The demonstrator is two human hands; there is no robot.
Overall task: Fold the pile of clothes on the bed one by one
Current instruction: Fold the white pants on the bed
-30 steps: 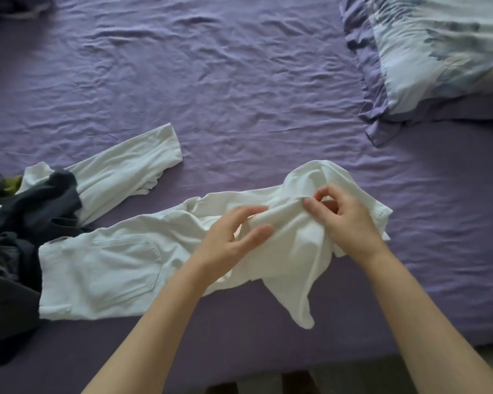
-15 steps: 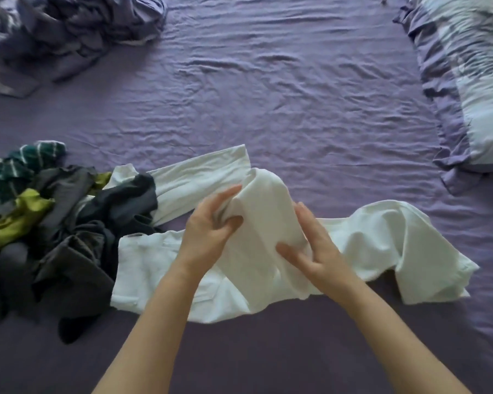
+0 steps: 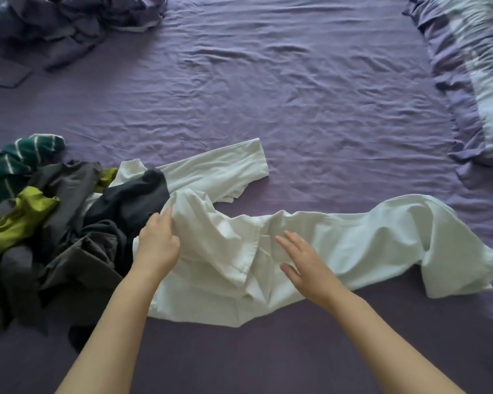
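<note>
White trousers (image 3: 339,240) sprawled across purple bed sheet (image 3: 268,95), waist end butting unfolded pile (image 3: 54,223). Left hand (image 3: 157,245) gripping fabric at waist edge; right hand (image 3: 302,260) flat, fingers straight, holding nothing. Risks: dark garment (image 3: 131,200) overlapping 1 leg, likely dragged along; bunched right leg likely folding crooked unless smoothed.

Home bedroom: bed (image 3: 268,81) under wrinkled purple sheet, frilled pillow (image 3: 484,81) at right, rumpled duvet (image 3: 69,21) far left, laundry heap (image 3: 54,223).
</note>
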